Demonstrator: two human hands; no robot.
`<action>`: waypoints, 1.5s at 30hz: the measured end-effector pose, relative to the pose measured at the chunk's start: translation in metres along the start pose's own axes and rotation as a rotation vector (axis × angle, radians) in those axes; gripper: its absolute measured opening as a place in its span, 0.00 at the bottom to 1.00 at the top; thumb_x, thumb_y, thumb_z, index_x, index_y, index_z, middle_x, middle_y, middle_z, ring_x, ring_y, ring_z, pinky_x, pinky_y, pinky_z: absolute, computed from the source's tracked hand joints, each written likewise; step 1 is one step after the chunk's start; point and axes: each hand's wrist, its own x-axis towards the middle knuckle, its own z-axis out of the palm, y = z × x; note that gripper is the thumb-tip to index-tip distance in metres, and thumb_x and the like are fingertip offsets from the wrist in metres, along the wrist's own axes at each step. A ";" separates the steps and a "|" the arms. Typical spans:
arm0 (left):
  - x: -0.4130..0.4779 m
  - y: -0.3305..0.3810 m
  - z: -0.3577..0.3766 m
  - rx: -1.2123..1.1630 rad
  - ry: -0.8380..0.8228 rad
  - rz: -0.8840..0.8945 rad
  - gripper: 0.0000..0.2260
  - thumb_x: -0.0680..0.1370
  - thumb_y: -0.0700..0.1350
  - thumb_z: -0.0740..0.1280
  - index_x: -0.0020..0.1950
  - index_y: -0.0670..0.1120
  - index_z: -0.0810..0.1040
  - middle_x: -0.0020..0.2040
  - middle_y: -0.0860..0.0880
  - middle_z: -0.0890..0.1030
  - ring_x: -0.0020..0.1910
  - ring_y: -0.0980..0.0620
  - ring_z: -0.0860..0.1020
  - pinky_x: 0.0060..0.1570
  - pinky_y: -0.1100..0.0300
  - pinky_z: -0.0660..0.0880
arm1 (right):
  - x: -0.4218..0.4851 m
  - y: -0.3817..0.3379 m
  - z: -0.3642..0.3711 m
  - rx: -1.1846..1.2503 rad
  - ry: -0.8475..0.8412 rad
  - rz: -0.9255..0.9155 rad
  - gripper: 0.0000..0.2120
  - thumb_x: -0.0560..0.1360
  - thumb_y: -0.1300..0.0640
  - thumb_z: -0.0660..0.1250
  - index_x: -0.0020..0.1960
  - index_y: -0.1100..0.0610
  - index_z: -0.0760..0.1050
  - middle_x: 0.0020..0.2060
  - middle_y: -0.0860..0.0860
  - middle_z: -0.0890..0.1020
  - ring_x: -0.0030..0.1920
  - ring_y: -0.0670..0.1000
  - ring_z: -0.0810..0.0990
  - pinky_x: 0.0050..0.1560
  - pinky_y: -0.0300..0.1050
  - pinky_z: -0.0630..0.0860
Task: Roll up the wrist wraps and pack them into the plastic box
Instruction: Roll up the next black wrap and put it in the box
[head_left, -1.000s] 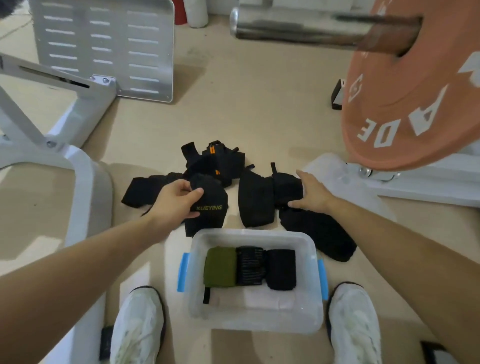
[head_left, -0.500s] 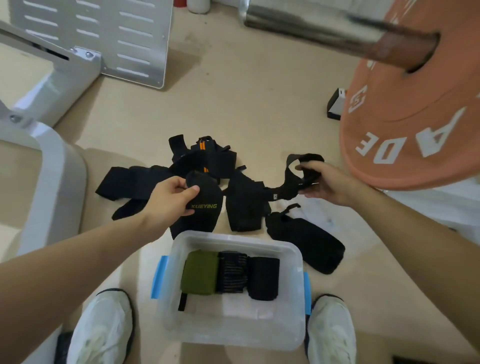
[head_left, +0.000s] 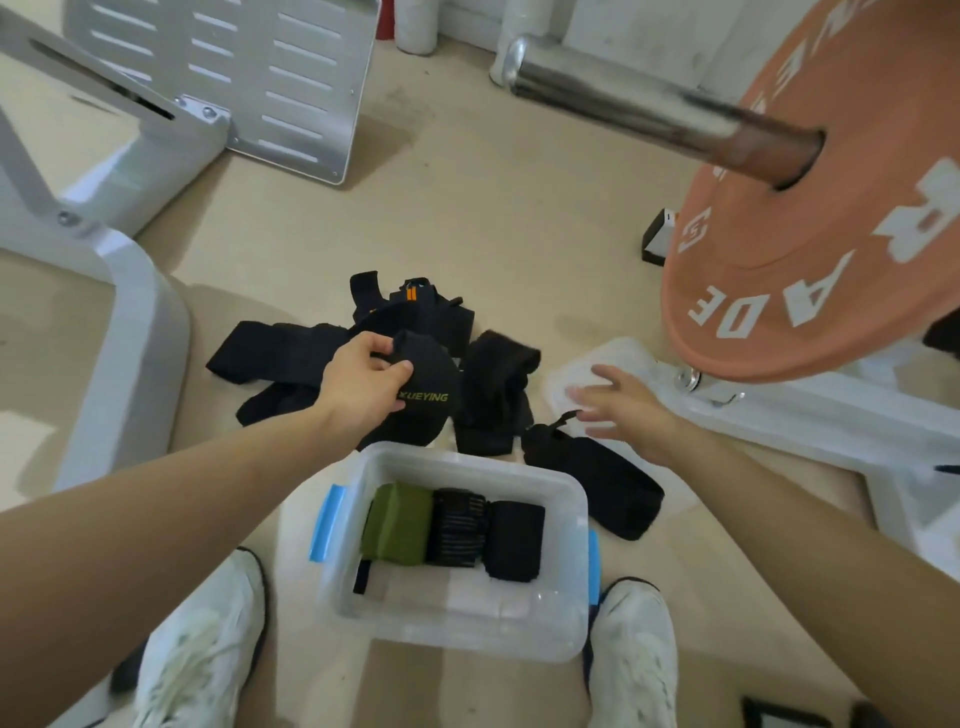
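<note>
A clear plastic box (head_left: 561, 488) with blue latches sits on the floor between my shoes. Inside lie three rolled wraps: a green one (head_left: 397, 530), a striped black one (head_left: 460, 527) and a plain black one (head_left: 514, 538). Beyond the box several black wrist wraps lie loose in a heap (head_left: 275, 351). My left hand (head_left: 363, 382) pinches the top edge of a black wrap with yellow lettering (head_left: 428, 400). My right hand (head_left: 618, 408) hovers with fingers spread, holding nothing, just right of a crumpled black wrap (head_left: 496, 379) and above another flat wrap (head_left: 597, 480).
The clear box lid (head_left: 582, 374) lies on the floor under my right hand. A large orange weight plate (head_left: 831, 249) on a steel barbell sleeve (head_left: 639, 98) overhangs at right. A white machine frame (head_left: 130, 322) and a slotted metal plate (head_left: 234, 67) stand at left.
My right hand has let go of the black wrap it was lifting; that wrap now lies crumpled on the floor. The left hand keeps its pinch on the lettered wrap.
</note>
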 end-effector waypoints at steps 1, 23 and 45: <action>-0.002 -0.002 -0.001 -0.006 0.001 0.000 0.10 0.81 0.39 0.69 0.62 0.46 0.75 0.47 0.45 0.81 0.50 0.50 0.82 0.53 0.49 0.83 | 0.006 0.017 0.001 -0.325 0.031 -0.023 0.42 0.71 0.46 0.78 0.78 0.51 0.62 0.70 0.56 0.73 0.64 0.57 0.78 0.67 0.55 0.75; 0.001 -0.018 0.027 -0.011 -0.080 -0.013 0.09 0.81 0.38 0.69 0.61 0.46 0.75 0.48 0.47 0.80 0.49 0.52 0.81 0.46 0.57 0.82 | 0.025 0.087 -0.042 -0.703 0.503 -0.413 0.09 0.76 0.64 0.68 0.56 0.59 0.81 0.46 0.57 0.79 0.45 0.58 0.79 0.41 0.48 0.71; -0.001 -0.024 0.029 0.030 -0.191 -0.037 0.05 0.81 0.39 0.70 0.54 0.47 0.82 0.40 0.51 0.85 0.44 0.56 0.86 0.46 0.62 0.83 | 0.080 0.097 0.008 -1.370 0.013 -0.209 0.34 0.71 0.47 0.76 0.73 0.49 0.67 0.60 0.54 0.80 0.59 0.56 0.78 0.61 0.51 0.72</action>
